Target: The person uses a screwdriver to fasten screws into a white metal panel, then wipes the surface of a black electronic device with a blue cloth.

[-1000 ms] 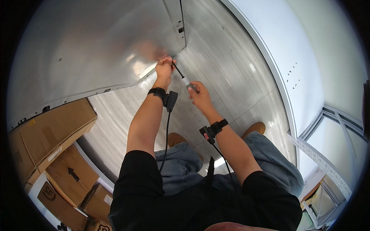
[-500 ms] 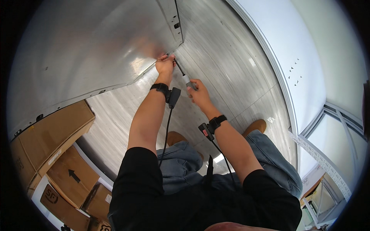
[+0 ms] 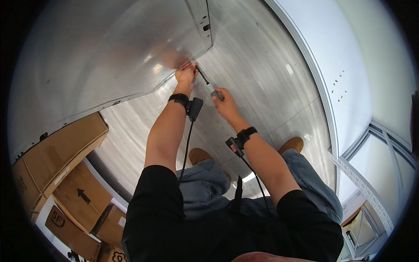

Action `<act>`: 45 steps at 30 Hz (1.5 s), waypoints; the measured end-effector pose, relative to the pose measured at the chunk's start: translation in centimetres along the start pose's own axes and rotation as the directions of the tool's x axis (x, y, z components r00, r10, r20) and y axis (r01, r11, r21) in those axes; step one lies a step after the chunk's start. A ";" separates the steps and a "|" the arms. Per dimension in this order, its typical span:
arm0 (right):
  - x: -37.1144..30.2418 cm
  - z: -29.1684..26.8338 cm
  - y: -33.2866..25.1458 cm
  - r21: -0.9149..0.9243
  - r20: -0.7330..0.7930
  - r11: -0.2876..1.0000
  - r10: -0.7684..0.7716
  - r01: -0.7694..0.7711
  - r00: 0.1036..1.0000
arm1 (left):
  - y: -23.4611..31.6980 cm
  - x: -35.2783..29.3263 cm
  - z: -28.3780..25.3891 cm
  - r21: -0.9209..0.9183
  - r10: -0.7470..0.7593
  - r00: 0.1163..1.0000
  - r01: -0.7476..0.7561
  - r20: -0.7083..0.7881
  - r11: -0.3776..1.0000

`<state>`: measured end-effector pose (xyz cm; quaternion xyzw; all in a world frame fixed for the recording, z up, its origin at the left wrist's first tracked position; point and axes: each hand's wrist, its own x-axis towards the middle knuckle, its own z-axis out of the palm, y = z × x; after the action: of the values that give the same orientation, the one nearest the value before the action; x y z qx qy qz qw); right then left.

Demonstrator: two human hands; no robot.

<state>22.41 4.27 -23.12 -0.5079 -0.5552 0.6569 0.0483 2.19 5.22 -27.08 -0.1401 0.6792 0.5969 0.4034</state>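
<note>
A screwdriver (image 3: pixel 213 90) with a grey handle and a dark shaft is in my right hand (image 3: pixel 225 103), fingers wrapped round the handle. Its shaft slants up and left, the tip reaching my left fingertips. My left hand (image 3: pixel 186 74) is pinched together at the lower edge of a large, shiny metal panel (image 3: pixel 109 48), close to its corner. Whatever those fingers hold is too small or hidden to tell. Each wrist wears a black strap with a small cabled box.
Cardboard boxes (image 3: pixel 81 192) are stacked at the lower left, beside the panel. Pale wood-look floor (image 3: pixel 257 74) lies under my hands and brown shoes. A white panel (image 3: pixel 318 48) curves along the right, with a perforated metal post (image 3: pixel 364 192) at the lower right.
The view has shifted slightly. My left fingers have drawn together around the screwdriver's tip, while my right hand keeps its grip on the handle.
</note>
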 end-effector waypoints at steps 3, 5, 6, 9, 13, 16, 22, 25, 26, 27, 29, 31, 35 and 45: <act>-0.6 -0.1 -1.7 0.100 0.011 0.992 0.076 -0.077 0.997 | 0.2 -0.3 0.8 0.035 0.001 0.998 0.001 -0.055 0.999; -0.5 0.2 -1.4 0.129 -0.016 0.991 0.039 -0.036 0.999 | 0.2 -0.3 1.0 0.005 0.009 0.998 -0.008 -0.055 1.000; -0.6 0.1 -1.4 0.133 -0.013 0.990 0.045 -0.042 0.999 | 0.0 -0.4 1.1 -0.010 0.013 0.998 -0.013 -0.058 1.000; -0.8 0.1 -1.4 0.155 -0.012 0.986 0.066 -0.063 0.998 | -0.3 -0.3 1.5 -0.011 -0.004 0.998 0.003 -0.059 1.000; -0.7 -0.1 -1.3 0.160 0.028 0.982 0.099 -0.102 0.995 | -0.4 -0.3 2.0 0.020 0.010 0.998 -0.009 -0.068 1.000; -0.5 -0.3 -1.2 0.122 0.038 0.987 0.104 -0.108 0.994 | -0.2 -0.8 2.5 0.021 -0.016 0.995 0.018 -0.103 1.000; -0.7 -0.5 -1.6 0.151 0.046 0.979 0.133 -0.139 0.990 | 0.1 -1.2 2.8 -0.004 -0.042 0.992 0.041 -0.119 0.999; -0.7 -0.6 -1.9 0.160 0.054 0.974 0.152 -0.158 0.987 | 0.0 -1.3 2.9 -0.005 -0.033 0.992 0.033 -0.124 0.999; -0.7 -0.6 -1.9 0.159 0.056 0.974 0.157 -0.164 0.986 | 0.0 -1.3 3.0 -0.006 -0.030 0.992 0.029 -0.123 1.000; -0.8 -0.7 -1.9 0.166 0.061 0.972 0.157 -0.165 0.986 | 0.0 -1.4 3.1 -0.006 -0.025 0.992 0.024 -0.123 1.000; -1.0 -0.9 -1.8 0.179 0.069 0.969 0.158 -0.168 0.985 | 0.1 -1.7 3.2 -0.015 -0.023 0.992 0.022 -0.123 1.000; -0.8 -0.7 -1.7 0.180 0.067 0.971 0.150 -0.160 0.986 | 0.0 -1.4 3.1 -0.014 -0.019 0.992 0.018 -0.122 1.000; -1.1 -1.1 -1.7 0.204 0.076 0.964 0.160 -0.172 0.984 | -0.4 -1.6 3.1 0.009 0.006 0.993 -0.004 -0.121 1.000; -0.9 -0.9 -1.5 0.196 0.006 0.972 0.129 -0.128 0.992 | -0.1 -1.5 3.2 -0.022 -0.040 0.993 0.037 -0.114 0.999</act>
<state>22.72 4.87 -21.26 -0.5377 -0.4537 0.7084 0.0571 4.43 7.69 -25.99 -0.1910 0.6925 0.5866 0.3739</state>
